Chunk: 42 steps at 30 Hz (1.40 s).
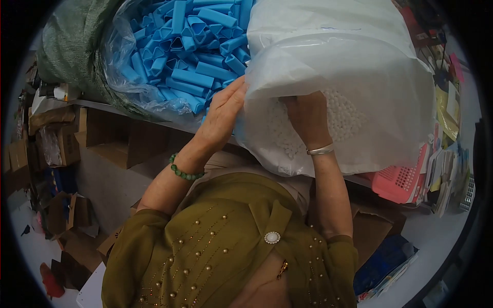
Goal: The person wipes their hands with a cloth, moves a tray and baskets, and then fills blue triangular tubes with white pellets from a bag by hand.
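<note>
A large white plastic bag (380, 138) lies with its mouth facing me, and small white pellet-like pieces (345, 114) are spread inside it. My right hand (309, 119) reaches into this bag among the pieces. Its fingers are curled and bent downward, and whatever is between them is hidden. My left hand (224, 114) is at the bag's left edge with the fingers close together against the plastic; its thumb is out of sight. Just beyond the left hand, many blue triangular tubes (192, 74) fill a clear plastic liner (115, 56).
A green woven sack (72, 56) surrounds the liner at upper left. Open cardboard boxes (110, 136) stand below the table edge. To the right are a pink perforated basket (398, 179) and stacked papers (446, 179). A blue package (382, 264) lies low at right.
</note>
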{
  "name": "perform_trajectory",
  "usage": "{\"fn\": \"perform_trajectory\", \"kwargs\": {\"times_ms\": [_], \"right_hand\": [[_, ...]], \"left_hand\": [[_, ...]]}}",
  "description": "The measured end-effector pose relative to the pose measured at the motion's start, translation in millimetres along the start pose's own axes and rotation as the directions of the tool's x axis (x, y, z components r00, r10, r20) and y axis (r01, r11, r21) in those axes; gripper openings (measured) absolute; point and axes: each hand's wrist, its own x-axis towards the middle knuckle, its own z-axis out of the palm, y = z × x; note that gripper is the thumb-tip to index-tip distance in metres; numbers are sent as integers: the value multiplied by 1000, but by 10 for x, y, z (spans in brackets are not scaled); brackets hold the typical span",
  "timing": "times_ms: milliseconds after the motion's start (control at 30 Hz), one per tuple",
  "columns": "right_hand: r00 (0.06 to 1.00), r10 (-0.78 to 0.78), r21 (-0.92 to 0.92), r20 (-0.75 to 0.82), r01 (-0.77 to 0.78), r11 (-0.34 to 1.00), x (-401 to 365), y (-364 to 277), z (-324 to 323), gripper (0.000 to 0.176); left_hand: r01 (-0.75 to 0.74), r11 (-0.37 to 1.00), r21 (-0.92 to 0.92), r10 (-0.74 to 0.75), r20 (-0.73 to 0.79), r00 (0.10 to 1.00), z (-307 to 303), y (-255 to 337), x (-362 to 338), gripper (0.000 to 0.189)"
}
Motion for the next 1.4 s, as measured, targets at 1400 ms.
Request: {"fn": "perform_trajectory", "kwargs": {"times_ms": [1400], "right_hand": [[980, 199, 801, 31, -143, 582, -598, -517, -435, 37]], "left_hand": [[-560, 656, 506, 568, 158, 808, 342, 476, -421, 47]]}}
